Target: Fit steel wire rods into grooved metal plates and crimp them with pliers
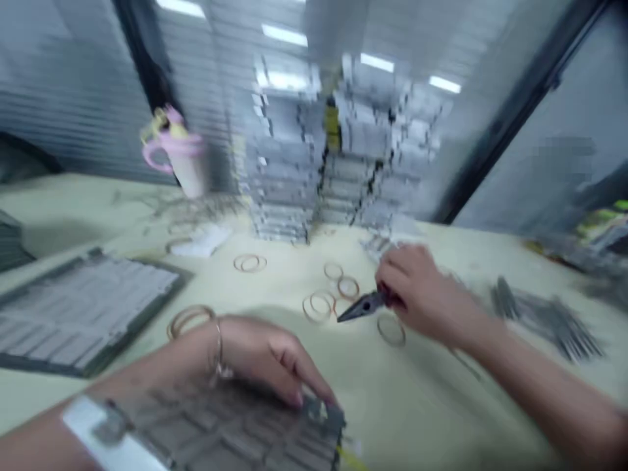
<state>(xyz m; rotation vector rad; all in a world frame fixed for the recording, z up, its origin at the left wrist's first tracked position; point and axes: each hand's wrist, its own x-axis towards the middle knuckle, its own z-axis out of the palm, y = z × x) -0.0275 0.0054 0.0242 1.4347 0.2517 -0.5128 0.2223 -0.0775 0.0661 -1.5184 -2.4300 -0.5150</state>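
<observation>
My left hand (265, 356) grips the edge of a grey slotted tray (220, 425) at the bottom of the view, and a thin bracelet (217, 347) circles that wrist. My right hand (412, 294) closes on the handles of a pair of needle-nose pliers (360, 307), whose dark tip points left just above the tabletop. Rubber bands (316, 306) lie scattered around the tip. One band (391, 330) sits just under my right hand, and another (190, 320) lies close to my left wrist.
A tall stack of grey trays (289, 163) rises at the back of the pale table (441, 405). A pink-trimmed tumbler (171, 147) stands back left. A filled grey tray (83, 307) lies left, and blurred dark metal pieces (544, 320) lie right.
</observation>
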